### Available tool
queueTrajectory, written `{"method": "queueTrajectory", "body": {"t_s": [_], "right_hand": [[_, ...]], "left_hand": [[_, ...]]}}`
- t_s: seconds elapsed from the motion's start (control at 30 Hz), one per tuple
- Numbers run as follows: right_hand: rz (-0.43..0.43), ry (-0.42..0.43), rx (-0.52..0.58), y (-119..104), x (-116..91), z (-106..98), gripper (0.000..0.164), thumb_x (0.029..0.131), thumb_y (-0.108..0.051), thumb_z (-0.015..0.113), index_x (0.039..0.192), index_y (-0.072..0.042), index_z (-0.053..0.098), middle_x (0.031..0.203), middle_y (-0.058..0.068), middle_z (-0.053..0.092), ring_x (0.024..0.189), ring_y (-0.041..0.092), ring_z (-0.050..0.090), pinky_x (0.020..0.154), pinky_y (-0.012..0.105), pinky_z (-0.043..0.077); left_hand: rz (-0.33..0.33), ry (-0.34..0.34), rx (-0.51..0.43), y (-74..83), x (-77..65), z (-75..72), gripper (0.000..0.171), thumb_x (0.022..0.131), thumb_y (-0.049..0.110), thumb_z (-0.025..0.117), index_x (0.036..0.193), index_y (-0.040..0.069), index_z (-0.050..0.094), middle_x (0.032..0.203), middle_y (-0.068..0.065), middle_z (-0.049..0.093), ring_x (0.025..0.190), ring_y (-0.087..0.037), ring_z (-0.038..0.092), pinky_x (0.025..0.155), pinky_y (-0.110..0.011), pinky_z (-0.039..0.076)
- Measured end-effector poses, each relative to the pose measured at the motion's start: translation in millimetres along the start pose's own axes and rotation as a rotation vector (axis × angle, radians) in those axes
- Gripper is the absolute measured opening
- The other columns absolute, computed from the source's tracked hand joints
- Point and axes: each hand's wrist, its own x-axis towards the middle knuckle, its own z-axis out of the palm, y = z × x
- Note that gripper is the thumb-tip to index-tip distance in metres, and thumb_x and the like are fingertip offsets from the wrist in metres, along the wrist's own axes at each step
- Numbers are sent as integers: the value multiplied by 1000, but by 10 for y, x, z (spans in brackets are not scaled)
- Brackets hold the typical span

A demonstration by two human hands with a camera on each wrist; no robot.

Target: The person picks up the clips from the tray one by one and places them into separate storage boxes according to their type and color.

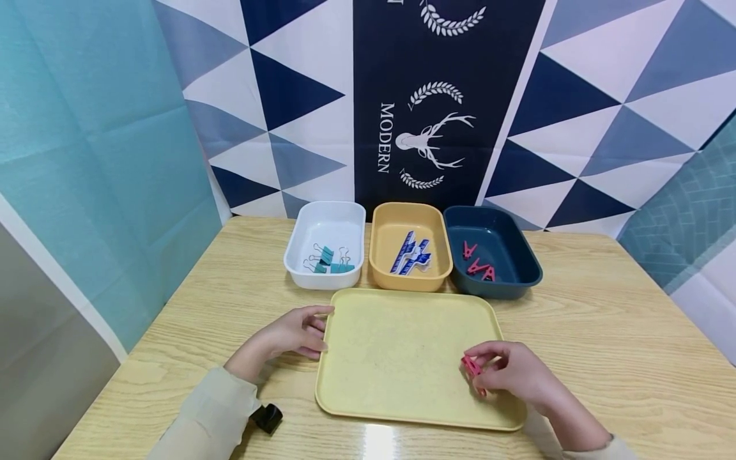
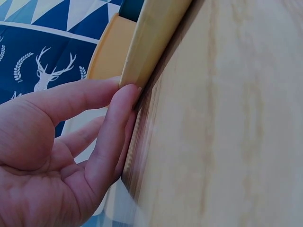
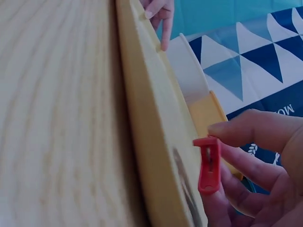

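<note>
My right hand (image 1: pixel 514 374) pinches a small red clothespin (image 3: pixel 209 165) between thumb and fingertips, over the right side of the pale yellow tray (image 1: pixel 408 351). In the right wrist view the clothespin's narrow side faces the camera, with a metal spring showing in its slot. My left hand (image 1: pixel 299 331) is at the tray's left edge. Its thumb and forefinger are spread and touch the rim (image 2: pixel 142 52), while the other fingers bend beside the tray's outer side, partly hidden.
Behind the tray stand three bins in a row: a white bin (image 1: pixel 324 214) with teal binder clips (image 1: pixel 342 268), a yellow bin (image 1: pixel 408 214) with blue-and-white clips (image 1: pixel 411 255), and a dark blue bin (image 1: pixel 520 281) with several red clothespins (image 1: pixel 477 266). A patterned cloth (image 1: pixel 310 96) hangs behind.
</note>
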Motion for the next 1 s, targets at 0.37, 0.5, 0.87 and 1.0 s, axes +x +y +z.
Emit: {"method": "queueTrajectory", "body": {"t_s": [0.37, 0.5, 0.87, 1.0], "right_hand": [[16, 73, 130, -23, 79, -124, 47, 75, 1, 72, 116, 15, 55, 89, 11, 63, 74, 19, 61, 61, 31, 56], [20, 97, 121, -32, 104, -161, 48, 75, -2, 73, 116, 14, 55, 89, 10, 64, 73, 18, 60, 59, 31, 56], [1, 149, 136, -46, 160, -272, 45, 78, -1, 70, 117, 15, 54, 88, 7, 65, 71, 16, 61, 61, 30, 55], [1, 169, 120, -59, 182, -315, 45, 78, -2, 70, 117, 14, 54, 88, 5, 66, 70, 13, 60, 60, 29, 54]], "left_hand": [[-7, 0, 2, -2, 12, -11, 74, 77, -9, 68, 143, 3, 34, 109, -19, 44, 82, -23, 56, 70, -38, 58], [-4, 3, 3, 1, 12, -10, 75, 77, -10, 68, 143, 2, 34, 109, -19, 44, 83, -22, 55, 69, -38, 58], [2, -5, -3, -1, 11, -17, 74, 77, -10, 68, 142, 2, 34, 108, -19, 44, 83, -21, 56, 69, -38, 58], [4, -5, -4, 8, 2, -13, 75, 77, -10, 68, 142, 1, 34, 107, -18, 45, 83, -21, 55, 69, -37, 58]]}}
